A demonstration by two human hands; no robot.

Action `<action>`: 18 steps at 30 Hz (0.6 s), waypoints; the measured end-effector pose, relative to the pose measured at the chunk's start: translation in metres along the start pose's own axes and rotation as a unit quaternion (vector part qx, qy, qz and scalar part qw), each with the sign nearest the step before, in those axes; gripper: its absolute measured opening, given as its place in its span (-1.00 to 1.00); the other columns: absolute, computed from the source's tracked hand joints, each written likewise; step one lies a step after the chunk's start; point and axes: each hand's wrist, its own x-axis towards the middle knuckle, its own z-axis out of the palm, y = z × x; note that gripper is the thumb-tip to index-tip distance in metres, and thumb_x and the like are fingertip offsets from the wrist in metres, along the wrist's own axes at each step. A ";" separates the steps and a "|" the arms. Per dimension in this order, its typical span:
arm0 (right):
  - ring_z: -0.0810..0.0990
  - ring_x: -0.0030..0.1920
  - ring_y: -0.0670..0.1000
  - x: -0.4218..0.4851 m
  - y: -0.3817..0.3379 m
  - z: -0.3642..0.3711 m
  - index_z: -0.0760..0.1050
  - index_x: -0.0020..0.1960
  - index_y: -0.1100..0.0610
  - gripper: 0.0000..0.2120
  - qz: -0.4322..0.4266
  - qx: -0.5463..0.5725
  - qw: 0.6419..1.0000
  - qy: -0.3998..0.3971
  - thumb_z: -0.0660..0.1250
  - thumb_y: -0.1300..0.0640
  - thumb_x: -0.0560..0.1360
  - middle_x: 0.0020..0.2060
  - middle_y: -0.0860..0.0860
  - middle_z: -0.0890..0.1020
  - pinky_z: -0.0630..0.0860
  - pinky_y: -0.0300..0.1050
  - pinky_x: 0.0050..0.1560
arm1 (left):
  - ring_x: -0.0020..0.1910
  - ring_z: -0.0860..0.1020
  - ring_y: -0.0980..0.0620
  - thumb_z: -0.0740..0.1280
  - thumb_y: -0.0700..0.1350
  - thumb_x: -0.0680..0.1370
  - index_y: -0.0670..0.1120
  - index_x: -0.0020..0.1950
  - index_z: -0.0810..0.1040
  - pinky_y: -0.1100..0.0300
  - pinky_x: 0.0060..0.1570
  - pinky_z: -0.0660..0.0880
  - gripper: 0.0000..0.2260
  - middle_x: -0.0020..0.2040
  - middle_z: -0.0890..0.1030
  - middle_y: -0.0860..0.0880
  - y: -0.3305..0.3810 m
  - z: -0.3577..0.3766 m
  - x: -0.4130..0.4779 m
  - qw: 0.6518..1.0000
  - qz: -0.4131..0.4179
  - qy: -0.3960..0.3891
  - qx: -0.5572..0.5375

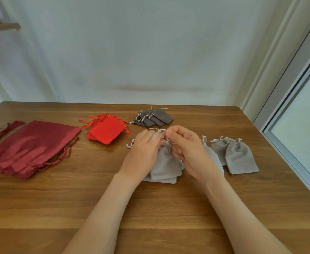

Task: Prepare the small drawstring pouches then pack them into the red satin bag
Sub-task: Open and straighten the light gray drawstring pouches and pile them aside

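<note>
Together, left hand [143, 151] and right hand [185, 149] pinch the cord [158, 129] (white) of a light grey pouch [166, 165], mouth pointing away.

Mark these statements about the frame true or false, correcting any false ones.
1. The left hand and right hand pinch the cord of a light grey pouch: true.
2. The red pouches lie inside the satin bags: false; they sit stacked on the table beside them.
3. The dark grey pouches lie beyond the hands: true.
4. The pouches at far right are red: false; they are light grey.
</note>
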 end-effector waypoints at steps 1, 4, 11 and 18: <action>0.20 -0.56 -0.15 0.000 0.000 0.001 0.54 -0.15 0.15 -0.87 -0.002 0.004 1.000 0.003 0.28 0.19 0.56 -0.56 -0.08 0.38 0.16 -0.34 -0.57 | -0.17 0.34 0.08 0.12 -0.13 0.59 -0.19 -0.09 0.53 0.15 -0.13 0.33 -0.77 -0.21 0.50 -0.05 0.000 0.001 -0.001 1.000 0.009 -0.002 0.006; 0.22 -0.56 -0.15 0.001 0.000 0.001 0.55 -0.17 0.13 -0.86 -0.008 -0.024 0.999 0.045 0.29 0.18 0.55 -0.56 -0.09 0.36 0.19 -0.34 -0.57 | -0.08 0.39 0.09 0.10 0.01 0.62 -0.14 0.14 0.50 0.09 -0.03 0.33 -0.70 -0.06 0.53 0.01 0.002 -0.002 0.000 0.998 -0.058 0.004 -0.029; 0.39 -0.40 -0.05 0.003 0.007 0.001 0.56 -0.15 0.16 -0.87 -0.037 -0.172 0.980 0.091 0.35 0.11 0.53 -0.41 0.07 0.50 0.32 -0.18 -0.35 | 0.22 0.34 -0.07 0.22 0.05 0.56 0.06 0.28 0.46 0.01 0.16 0.18 -0.70 0.35 0.33 -0.08 -0.001 -0.002 -0.001 0.993 -0.020 0.059 0.101; 0.33 -0.53 -0.18 0.000 0.002 0.003 0.55 -0.19 0.13 -0.86 -0.031 -0.138 0.987 0.078 0.33 0.17 0.54 -0.52 -0.14 0.47 0.26 -0.39 -0.48 | -0.12 0.43 0.14 0.19 0.00 0.56 -0.01 -0.09 0.60 0.19 -0.02 0.17 -0.79 -0.14 0.60 0.15 -0.002 -0.001 0.002 0.996 -0.079 0.037 0.002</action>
